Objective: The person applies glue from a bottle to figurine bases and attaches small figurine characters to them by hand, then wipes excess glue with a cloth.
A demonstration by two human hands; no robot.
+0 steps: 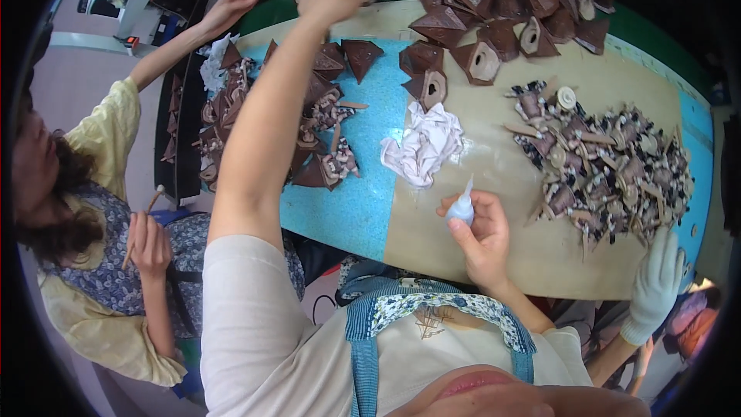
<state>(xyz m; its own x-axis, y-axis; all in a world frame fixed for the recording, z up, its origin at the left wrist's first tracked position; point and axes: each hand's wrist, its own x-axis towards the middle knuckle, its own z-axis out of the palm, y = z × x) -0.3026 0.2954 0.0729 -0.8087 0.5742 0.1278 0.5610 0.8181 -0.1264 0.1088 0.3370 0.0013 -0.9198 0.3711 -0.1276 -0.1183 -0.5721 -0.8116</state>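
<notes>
The place was a workshop, one for making small items by hand in quantity. A long worktable (440,251), surfaced in tan and speckled blue, bore the same parts many times over: brown faceted pieces (503,37) heaped along the far side and a mound of small figure-like parts (610,170) at the right. A squeeze bottle (461,208) with a fine nozzle and a crumpled white cloth (423,145) were among the working gear. Co-workers (108,122) were close on both sides, one in a flowered apron (96,220), another in a pale knit glove (654,293)
</notes>
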